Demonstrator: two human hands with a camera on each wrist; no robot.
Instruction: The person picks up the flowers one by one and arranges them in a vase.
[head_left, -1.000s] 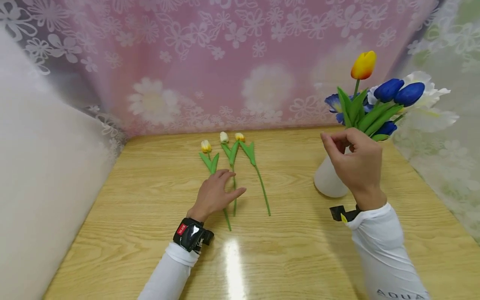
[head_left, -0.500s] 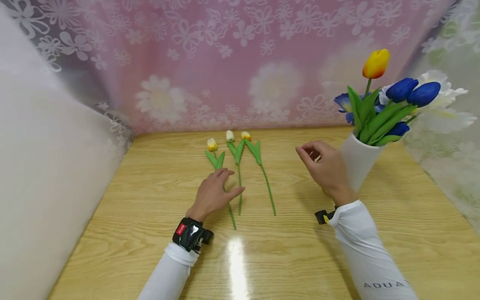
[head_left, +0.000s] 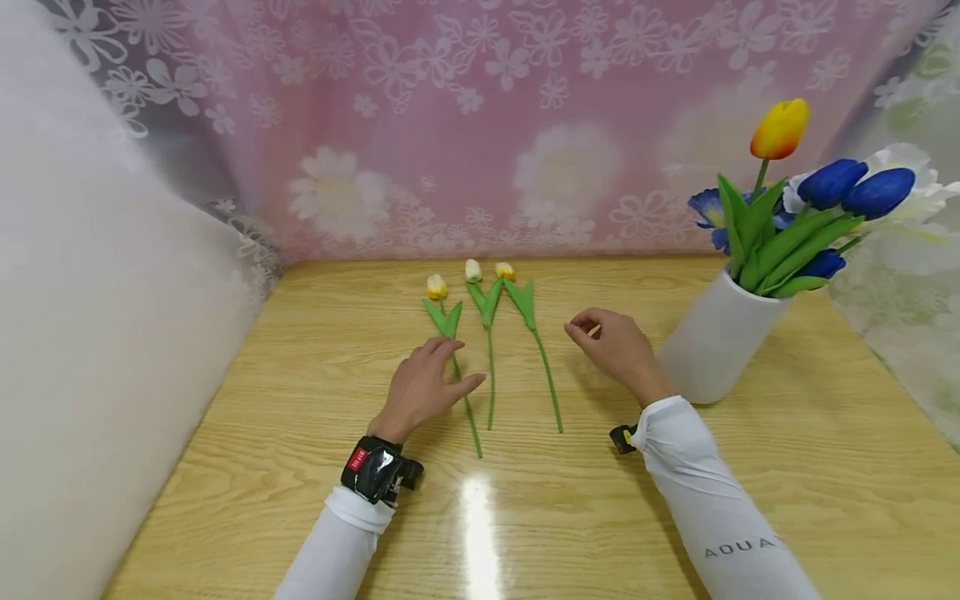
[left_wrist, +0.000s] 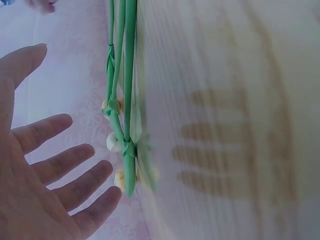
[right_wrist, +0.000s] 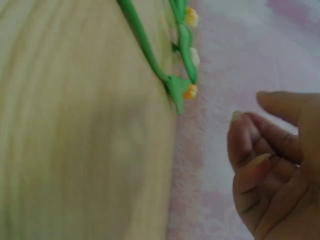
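Three artificial tulips lie on the wooden table in the head view: a left one (head_left: 437, 287) with a white-yellow bloom, a middle one (head_left: 489, 308) with a white bloom, and a right one (head_left: 531, 310) with a yellow-orange bloom. My left hand (head_left: 422, 385) hovers by the left tulip's stem, fingers spread and holding nothing; the left wrist view shows its bare palm. To the right of the tulips is my right hand (head_left: 618, 350), with loosely bent fingers and nothing in them. In the right wrist view, thumb and index finger of that hand (right_wrist: 272, 165) stand apart.
A white vase (head_left: 720, 342) stands at the right of the table, behind my right forearm. Out of it rise a yellow-red tulip (head_left: 780, 129), blue tulips (head_left: 879, 193), and white and blue flowers. A pink floral curtain (head_left: 465, 125) hangs along the table's back edge.
My right hand has moved left and down, away from the vase and toward the tulips on the table. The left hand stays nearly still. The head view has shifted slightly left.
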